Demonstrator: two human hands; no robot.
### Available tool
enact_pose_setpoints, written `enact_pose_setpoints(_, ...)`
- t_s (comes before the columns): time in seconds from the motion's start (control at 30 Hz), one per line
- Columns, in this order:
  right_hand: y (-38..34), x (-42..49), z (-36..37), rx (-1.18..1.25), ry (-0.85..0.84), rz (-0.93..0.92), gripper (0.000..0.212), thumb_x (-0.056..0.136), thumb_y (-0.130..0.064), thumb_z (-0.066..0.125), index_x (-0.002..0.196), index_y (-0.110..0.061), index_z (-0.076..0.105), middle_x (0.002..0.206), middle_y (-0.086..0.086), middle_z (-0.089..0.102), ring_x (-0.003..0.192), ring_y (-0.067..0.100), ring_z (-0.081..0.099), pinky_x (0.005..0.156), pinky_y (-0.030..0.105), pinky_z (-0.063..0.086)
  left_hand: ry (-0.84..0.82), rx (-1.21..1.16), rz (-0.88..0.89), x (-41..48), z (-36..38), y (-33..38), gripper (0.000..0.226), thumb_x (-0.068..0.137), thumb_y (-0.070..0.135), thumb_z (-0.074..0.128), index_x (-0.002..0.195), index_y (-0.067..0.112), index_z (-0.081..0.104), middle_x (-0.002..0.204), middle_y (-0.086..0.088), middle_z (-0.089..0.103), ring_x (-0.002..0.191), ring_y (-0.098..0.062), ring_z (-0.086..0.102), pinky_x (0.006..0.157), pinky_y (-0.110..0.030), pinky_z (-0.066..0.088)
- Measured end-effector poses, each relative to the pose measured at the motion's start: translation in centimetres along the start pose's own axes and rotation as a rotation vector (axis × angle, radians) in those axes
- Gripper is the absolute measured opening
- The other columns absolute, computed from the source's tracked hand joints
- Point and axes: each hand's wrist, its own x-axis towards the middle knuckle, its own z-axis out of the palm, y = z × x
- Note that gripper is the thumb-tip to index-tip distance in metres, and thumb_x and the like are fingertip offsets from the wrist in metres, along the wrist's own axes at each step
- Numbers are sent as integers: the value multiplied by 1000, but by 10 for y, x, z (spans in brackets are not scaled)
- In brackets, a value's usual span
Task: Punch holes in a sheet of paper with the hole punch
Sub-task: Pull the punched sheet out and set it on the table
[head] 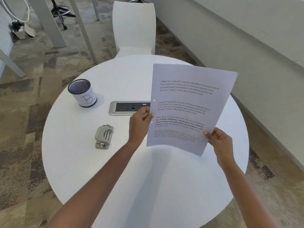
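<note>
**White sheet of paper (189,104) held up in both hands, punch down on the table**

White printed paper fills the centre right of my view, lifted clear of the round white table (115,170) and tilted a little, with its top corner leaning to the right. Four blocks of text run down it. Two small round holes show on its left edge, one (154,100) above my left hand and one (151,122) just under that thumb.

My left hand (139,124) pinches the left edge about halfway down. The thumb (150,115) lies flat on the printed face and the fingers are curled in behind the sheet, where I cannot see them. My right hand (220,142) grips the lower right edge the same way, with its thumb (207,133) pressed on the front and its fingers folded behind the paper.

The grey metal hole punch (104,137) sits on the table at centre left of the frame, to the left of my left wrist and well apart from the sheet; neither hand touches it.

Higher up on the left stands a mesh pen cup (82,92) with a white label marked "B". A grey socket panel (128,107) is set into the tabletop in the middle, its right end hidden behind the paper. A white chair (134,27) stands at the far side of the table, top centre.
</note>
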Motion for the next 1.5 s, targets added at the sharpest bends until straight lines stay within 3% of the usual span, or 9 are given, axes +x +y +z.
enact_pose_setpoints(0.13, 3, 4, 6, -38, 18, -52, 20, 87, -3, 57, 91, -19, 68, 77, -22, 73, 78, -5, 67, 77, 10, 53, -2, 12, 55, -2, 0, -6, 11, 87, 4, 57, 95, 9, 62, 88, 1, 70, 68, 10, 62, 67, -5, 45)
enact_pose_setpoints(0.3, 16, 3, 10, -135, 9, -69, 22, 91, -6, 50, 105, -18, 62, 106, -1, 66, 97, 17, 61, 90, 31, 44, -40, 71, -12, -15, 1, -28, 13, 89, 3, 54, 97, 2, 63, 89, -3, 66, 76, -18, 57, 73, -27, 45)
enact_pose_setpoints(0.5, 21, 6, 6, -183, 25, -45, 14, 94, -6, 45, 97, -2, 58, 104, 17, 66, 91, 27, 58, 89, 45, 45, -22, 94, -40, -22, 8, -35, 13, 90, 5, 53, 92, 4, 66, 81, -5, 64, 69, -19, 47, 64, -27, 40)
enact_pose_setpoints(0.6, 19, 10, -3, -186, 59, -53, 10, 92, -7, 48, 88, 0, 55, 87, 13, 60, 81, 23, 52, 75, 40, 40, -32, 76, -36, -21, 17, -28, 15, 90, 4, 53, 95, 2, 66, 82, -3, 66, 71, -19, 53, 65, -26, 46)
enact_pose_setpoints(0.67, 17, 14, -11, -201, 86, -56, 9, 91, -7, 50, 87, 0, 53, 85, 11, 57, 79, 21, 50, 73, 38, 39, -45, 58, -63, -18, 25, -23, 15, 90, 3, 52, 96, 0, 66, 85, -4, 67, 73, -22, 57, 72, -35, 52)
enact_pose_setpoints(0.83, 13, 30, -36, -242, 138, 18, 21, 89, -8, 54, 109, -9, 59, 95, 9, 63, 86, 26, 59, 83, 42, 49, -114, 6, -229, -13, 51, -20, 15, 89, 3, 54, 99, 1, 65, 95, -17, 71, 79, -27, 64, 83, -46, 55)
enact_pose_setpoints(1.13, 33, 53, -81, -396, 123, 241, 17, 87, -7, 57, 102, -7, 63, 92, 13, 66, 92, 37, 65, 88, 53, 51, -203, -33, -566, -23, 107, -35, 18, 86, -1, 55, 100, -8, 63, 102, -25, 68, 84, -26, 62, 82, -43, 55)
enact_pose_setpoints(1.33, 53, 58, -102, -477, 151, 360, 18, 86, -6, 57, 103, -3, 64, 87, 13, 66, 82, 30, 64, 83, 45, 54, -222, 69, -634, -39, 136, -46, 13, 82, -3, 58, 92, -7, 65, 99, -27, 70, 75, -27, 61, 81, -48, 56)
enact_pose_setpoints(1.5, 60, 59, -116, -495, 179, 415, 19, 84, -4, 58, 102, -1, 64, 98, 20, 68, 81, 27, 60, 77, 35, 48, -242, 170, -575, -43, 147, -42, 19, 80, -2, 61, 98, -6, 61, 96, -23, 69, 84, -33, 66, 79, -46, 57)
